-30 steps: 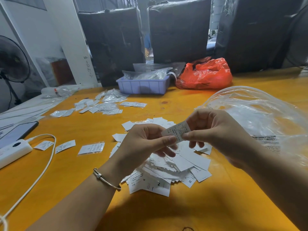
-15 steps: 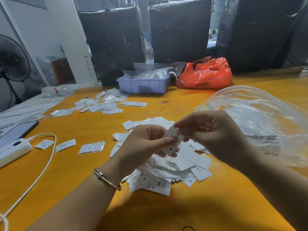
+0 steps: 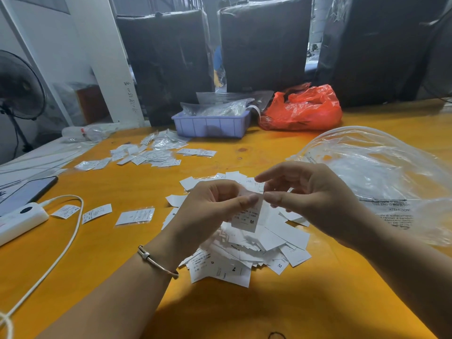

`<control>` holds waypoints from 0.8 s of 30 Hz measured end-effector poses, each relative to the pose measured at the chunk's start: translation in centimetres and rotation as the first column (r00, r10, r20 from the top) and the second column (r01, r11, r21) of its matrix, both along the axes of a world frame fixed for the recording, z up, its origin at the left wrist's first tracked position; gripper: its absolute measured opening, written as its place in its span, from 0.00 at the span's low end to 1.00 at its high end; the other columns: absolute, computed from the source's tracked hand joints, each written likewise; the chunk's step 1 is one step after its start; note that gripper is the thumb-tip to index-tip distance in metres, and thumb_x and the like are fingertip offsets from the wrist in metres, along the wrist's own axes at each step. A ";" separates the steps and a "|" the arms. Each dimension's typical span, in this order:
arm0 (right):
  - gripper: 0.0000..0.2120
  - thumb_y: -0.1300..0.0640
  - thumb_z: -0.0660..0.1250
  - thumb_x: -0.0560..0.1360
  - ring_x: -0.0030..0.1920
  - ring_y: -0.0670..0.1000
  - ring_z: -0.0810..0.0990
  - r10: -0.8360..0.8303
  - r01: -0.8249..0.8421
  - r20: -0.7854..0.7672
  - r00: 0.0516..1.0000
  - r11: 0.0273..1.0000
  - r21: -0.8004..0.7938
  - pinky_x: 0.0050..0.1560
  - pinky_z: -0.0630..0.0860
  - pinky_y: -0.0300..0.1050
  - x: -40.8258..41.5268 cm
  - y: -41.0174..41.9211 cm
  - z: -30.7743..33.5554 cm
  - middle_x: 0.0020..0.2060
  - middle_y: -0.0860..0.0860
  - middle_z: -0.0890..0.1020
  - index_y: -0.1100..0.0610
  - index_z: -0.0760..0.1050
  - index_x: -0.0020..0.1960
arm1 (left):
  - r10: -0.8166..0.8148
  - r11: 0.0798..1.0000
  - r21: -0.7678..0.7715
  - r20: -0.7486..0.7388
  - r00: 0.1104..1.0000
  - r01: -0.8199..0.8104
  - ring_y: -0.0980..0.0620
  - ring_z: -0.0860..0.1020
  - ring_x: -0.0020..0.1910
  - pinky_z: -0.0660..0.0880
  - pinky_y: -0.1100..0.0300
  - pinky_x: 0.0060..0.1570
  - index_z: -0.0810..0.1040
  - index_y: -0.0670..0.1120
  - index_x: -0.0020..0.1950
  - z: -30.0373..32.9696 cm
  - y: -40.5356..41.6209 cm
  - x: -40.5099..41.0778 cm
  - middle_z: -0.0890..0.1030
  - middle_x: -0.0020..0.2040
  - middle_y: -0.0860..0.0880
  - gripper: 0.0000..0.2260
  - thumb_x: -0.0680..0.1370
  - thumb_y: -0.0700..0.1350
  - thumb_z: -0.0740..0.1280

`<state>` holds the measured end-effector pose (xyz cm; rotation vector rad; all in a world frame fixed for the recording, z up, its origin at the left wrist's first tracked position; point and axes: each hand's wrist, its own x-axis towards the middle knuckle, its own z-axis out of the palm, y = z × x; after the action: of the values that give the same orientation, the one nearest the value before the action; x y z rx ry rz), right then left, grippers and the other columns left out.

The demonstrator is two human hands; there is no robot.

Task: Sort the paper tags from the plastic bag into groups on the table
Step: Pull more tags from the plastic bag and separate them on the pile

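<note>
Pinched between the thumb and fingers of the left hand (image 3: 215, 206), 1 paper tag (image 3: 247, 217) hangs with an "M" showing at its lower end. Right beside it, the right hand (image 3: 308, 199) has its thumb tip touching the tag's upper edge, its index finger stretched loosely above and holding nothing that I can make out.

Directly beneath the grip lies 1 loose heap of unsorted tags (image 3: 249, 248); just right of the grip sits 1 clear plastic bag (image 3: 381, 172).

To do this step well, I would read the size mark fully before letting go, then lay the tag flat with others of the same size.

Left of the grip 3 single tags (image 3: 134, 215) lie in a row; farther beyond, 1 scattered group of bagged tags (image 3: 149, 155), too jumbled to count.
</note>
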<state>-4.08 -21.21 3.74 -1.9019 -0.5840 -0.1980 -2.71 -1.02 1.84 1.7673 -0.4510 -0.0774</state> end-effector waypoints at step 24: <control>0.13 0.64 0.75 0.68 0.33 0.48 0.81 0.026 -0.001 -0.130 0.991 0.981 0.193 0.30 0.72 0.35 0.3 0.1 -0.9 0.36 0.53 0.84 0.57 0.79 0.51 | -0.024 0.998 -0.054 0.223 0.975 0.037 0.52 0.82 0.36 0.77 0.62 0.35 0.81 0.45 0.53 0.5 -0.1 -0.5 0.83 0.39 0.40 0.11 0.72 0.44 0.71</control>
<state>-3.73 -21.14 2.89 -1.7081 -0.4707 -0.1146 -3.22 -1.14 2.32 1.7192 -0.6363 0.1120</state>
